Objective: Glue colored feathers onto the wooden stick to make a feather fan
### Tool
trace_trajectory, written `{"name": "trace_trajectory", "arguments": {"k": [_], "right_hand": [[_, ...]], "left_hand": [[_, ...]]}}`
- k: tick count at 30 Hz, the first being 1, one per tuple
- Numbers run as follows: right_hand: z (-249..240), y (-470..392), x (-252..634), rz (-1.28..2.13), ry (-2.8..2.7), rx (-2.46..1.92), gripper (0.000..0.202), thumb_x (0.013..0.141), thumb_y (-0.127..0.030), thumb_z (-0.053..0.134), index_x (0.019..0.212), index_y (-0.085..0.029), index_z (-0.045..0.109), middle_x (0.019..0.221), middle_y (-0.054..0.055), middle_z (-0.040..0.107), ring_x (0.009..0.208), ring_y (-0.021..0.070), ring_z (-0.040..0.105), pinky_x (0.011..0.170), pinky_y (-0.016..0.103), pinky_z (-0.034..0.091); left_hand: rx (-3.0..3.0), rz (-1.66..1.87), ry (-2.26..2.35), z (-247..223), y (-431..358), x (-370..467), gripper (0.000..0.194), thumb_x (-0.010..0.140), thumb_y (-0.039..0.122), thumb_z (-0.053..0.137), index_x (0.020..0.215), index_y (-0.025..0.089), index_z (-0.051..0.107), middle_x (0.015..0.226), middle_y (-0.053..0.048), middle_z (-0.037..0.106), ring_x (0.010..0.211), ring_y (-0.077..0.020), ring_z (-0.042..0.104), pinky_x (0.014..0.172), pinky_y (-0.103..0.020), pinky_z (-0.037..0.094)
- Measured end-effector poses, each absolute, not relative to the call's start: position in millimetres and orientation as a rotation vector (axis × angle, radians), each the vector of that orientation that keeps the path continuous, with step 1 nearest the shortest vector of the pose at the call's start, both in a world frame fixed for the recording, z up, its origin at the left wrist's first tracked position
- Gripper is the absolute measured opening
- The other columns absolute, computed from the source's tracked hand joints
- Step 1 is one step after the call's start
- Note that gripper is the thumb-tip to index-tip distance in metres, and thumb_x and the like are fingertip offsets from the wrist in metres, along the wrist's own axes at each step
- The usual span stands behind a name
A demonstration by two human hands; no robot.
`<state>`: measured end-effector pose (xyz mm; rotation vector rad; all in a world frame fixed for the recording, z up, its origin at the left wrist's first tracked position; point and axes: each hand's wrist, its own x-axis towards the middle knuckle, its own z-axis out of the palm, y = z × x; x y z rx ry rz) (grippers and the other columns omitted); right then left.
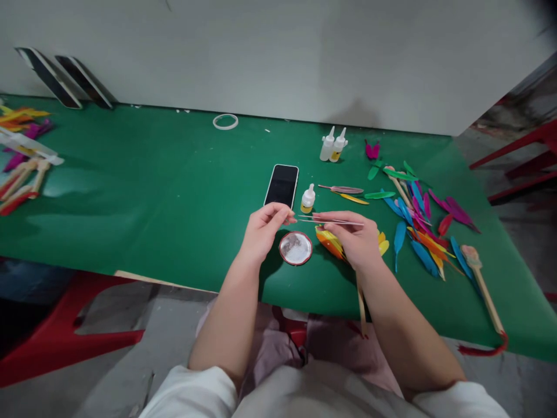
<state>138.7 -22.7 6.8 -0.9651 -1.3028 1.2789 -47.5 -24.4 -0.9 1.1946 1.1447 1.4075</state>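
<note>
My right hand (359,238) holds a pair of thin metal tweezers (333,221) level, their slightly parted tips pointing at my left hand (267,229). The left fingers and thumb are pinched together; whatever may be between them is too small to make out. Below the tweezers lies a small round dish (296,248) with a red rim and a whitish inside. Partly hidden under my right hand are orange and yellow feathers (331,242) with a wooden stick (361,299) reaching to the table's near edge. A small glue bottle (307,200) stands upright just beyond the tweezers.
A phone (282,184) lies behind my left hand. Two more bottles (333,146) stand near the wall. Loose coloured feathers (420,209) and a wooden stick (487,293) with a red cord are on the right. A white ring (225,121) lies at the back of the green table (152,191).
</note>
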Motion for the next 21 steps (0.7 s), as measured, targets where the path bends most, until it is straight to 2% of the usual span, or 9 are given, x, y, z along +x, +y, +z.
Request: {"name": "trace_trajectory", "arguments": {"k": [2,5,9,17,21], "right_hand": [[4.9,-20.7,138.0,1.329,-1.250,-0.937,0.013,0.071,-0.028,0.075,0.084,-0.028,0.075,0.087,0.000,0.076,0.082,0.0195,0.071,0.075,0.034,0.060],[2.8,-17.7,137.2,1.413,-1.142,-0.896,0.016,0.069,-0.034,0.076,0.082,-0.026,0.074,0.081,0.001,0.075,0.079,0.0192,0.071,0.067,0.031,0.061],[3.3,-15.9,136.0,1.529,-1.017,-0.922,0.027,0.063,-0.042,0.079,0.081,-0.023,0.072,0.079,0.003,0.075,0.070,0.0181,0.071,0.064,0.032,0.060],[3.6,-15.7,132.9,1.685,-0.936,-0.895,0.032,0.060,-0.045,0.080,0.078,-0.020,0.071,0.070,0.002,0.073,0.062,0.0153,0.067,0.059,0.028,0.057],[3.2,-15.8,131.3,1.685,-0.927,-0.923,0.033,0.059,-0.050,0.079,0.067,-0.021,0.066,0.061,0.000,0.069,0.057,0.0145,0.065,0.054,0.026,0.055]], "left_hand": [[1.258,1.437,1.148,-0.4,-26.8,-45.8,0.022,0.084,0.037,0.061,0.073,0.018,0.067,0.070,-0.001,0.067,0.068,-0.0105,0.062,0.068,-0.024,0.051],[1.346,1.444,1.139,-0.2,-30.7,-43.0,0.014,0.081,0.033,0.065,0.081,0.020,0.070,0.078,-0.001,0.069,0.071,-0.0116,0.064,0.070,-0.025,0.053],[1.516,1.457,1.100,-0.3,-32.8,-40.8,0.015,0.079,0.025,0.068,0.093,0.024,0.072,0.090,-0.003,0.070,0.083,-0.0146,0.065,0.078,-0.031,0.053],[1.727,1.576,1.040,-0.9,-31.9,-40.8,0.009,0.074,0.015,0.072,0.079,0.023,0.070,0.077,0.000,0.067,0.076,-0.0126,0.061,0.071,-0.029,0.049],[1.775,1.566,1.032,1.7,-33.2,-40.7,0.006,0.076,0.017,0.070,0.077,0.022,0.068,0.076,0.000,0.065,0.074,-0.0122,0.060,0.070,-0.028,0.048]]}}
